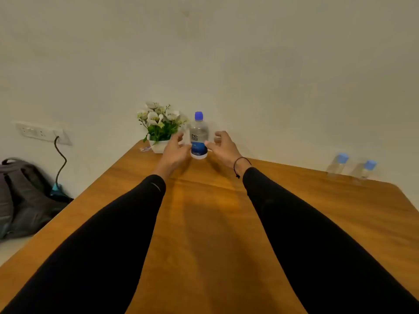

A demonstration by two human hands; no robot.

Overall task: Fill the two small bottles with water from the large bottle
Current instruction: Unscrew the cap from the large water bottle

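Nothing had been poured yet, as far as could be seen. All 3 caps were on, and the 2 small bottles looked empty. So the person had to open the big one, open the small ones, and fill both.

Far to the left of the large bottle, a soft gray backpack [20, 196] slumped by the wall. Just left of the bottle sat a white pot of flowers [159, 125] with green leaves.

The left hand [175, 148] was just beside the bottle, fingers spread and curled, maybe touching the side; I could not tell for sure.

The large bottle [199, 135] stood upright at the far edge of the smooth brown wooden table [204, 223]. It was clear plastic, round and tall, with a blue cap and a blue label.

The right hand [223, 145] was just to its right, fingers loosely curled, thumb near the label.

Well to the right of the large bottle stood the 2 small bottles [339, 164], side by side, clear with blue caps.
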